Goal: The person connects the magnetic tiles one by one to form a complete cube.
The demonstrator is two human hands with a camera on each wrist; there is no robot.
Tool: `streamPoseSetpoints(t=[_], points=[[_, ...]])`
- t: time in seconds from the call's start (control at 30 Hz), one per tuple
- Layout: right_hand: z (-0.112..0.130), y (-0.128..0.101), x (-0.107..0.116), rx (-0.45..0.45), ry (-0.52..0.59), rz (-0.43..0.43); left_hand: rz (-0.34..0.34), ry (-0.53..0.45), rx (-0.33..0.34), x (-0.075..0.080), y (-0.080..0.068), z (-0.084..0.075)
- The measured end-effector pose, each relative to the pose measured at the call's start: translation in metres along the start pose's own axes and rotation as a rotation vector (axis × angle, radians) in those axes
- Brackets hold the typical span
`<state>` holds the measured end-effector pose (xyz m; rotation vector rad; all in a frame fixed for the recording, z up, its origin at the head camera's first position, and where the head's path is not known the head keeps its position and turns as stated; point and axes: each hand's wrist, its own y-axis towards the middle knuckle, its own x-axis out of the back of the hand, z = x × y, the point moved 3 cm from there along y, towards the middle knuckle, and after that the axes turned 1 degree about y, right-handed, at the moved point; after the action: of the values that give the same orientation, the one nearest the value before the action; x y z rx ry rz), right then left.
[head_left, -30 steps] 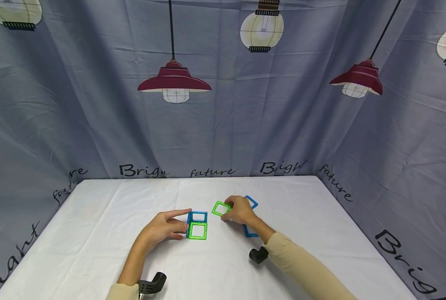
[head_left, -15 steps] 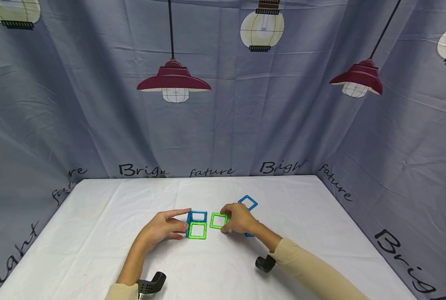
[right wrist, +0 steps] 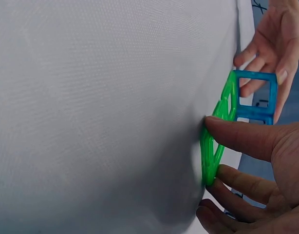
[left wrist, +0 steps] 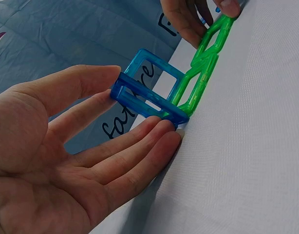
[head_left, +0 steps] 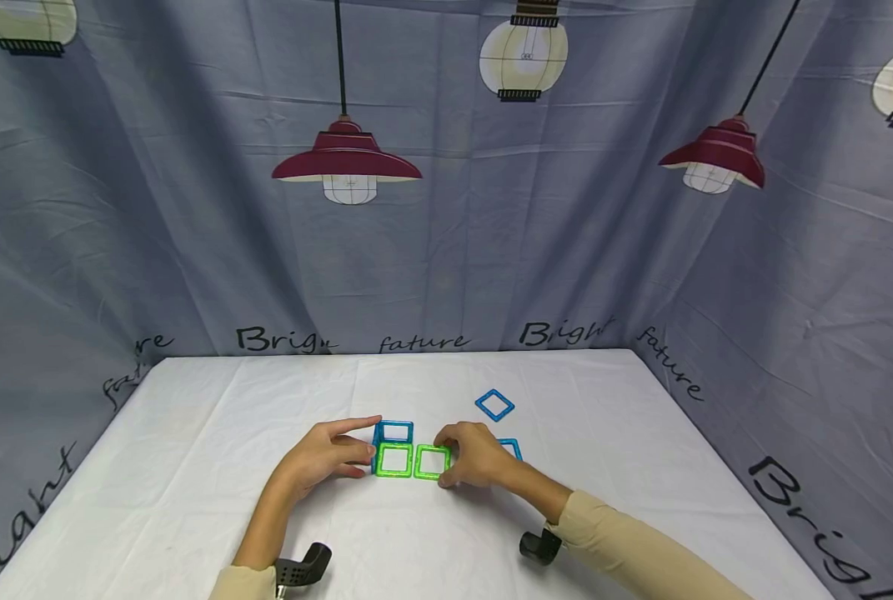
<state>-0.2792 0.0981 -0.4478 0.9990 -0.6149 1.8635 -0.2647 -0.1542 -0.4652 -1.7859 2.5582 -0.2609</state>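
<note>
On the white table a green square tile lies flat with blue square tiles standing upright at its far and left edges. My left hand rests its straight fingers against the left blue tile. My right hand pinches a second green square tile between thumb and fingers. That tile's left edge meets the first green tile's right edge. In the right wrist view the held green tile lies low on the cloth.
Two loose blue square tiles lie flat to the right: one farther back, one partly hidden behind my right hand. A lamp-print curtain walls the table's back and sides. Black wrist mounts sit near the front edge.
My right hand carried the second green tile toward me and to the left, down against the flat green tile's right edge. The left hand stayed put on the blue tile.
</note>
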Motion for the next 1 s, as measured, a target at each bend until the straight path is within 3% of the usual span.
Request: streamPoseSetpoints(t=[0.63, 1.0], points=[[0.0017, 0.0035, -0.0036, 0.004, -0.029, -0.001, -0.002, -0.003, 0.003, 0.0005, -0.0013, -0.0013], [0.0062, 0.003, -0.0009, -0.044, -0.011, -0.004, -0.011, -0.001, 0.009, 0.0012, -0.0007, -0.0014]])
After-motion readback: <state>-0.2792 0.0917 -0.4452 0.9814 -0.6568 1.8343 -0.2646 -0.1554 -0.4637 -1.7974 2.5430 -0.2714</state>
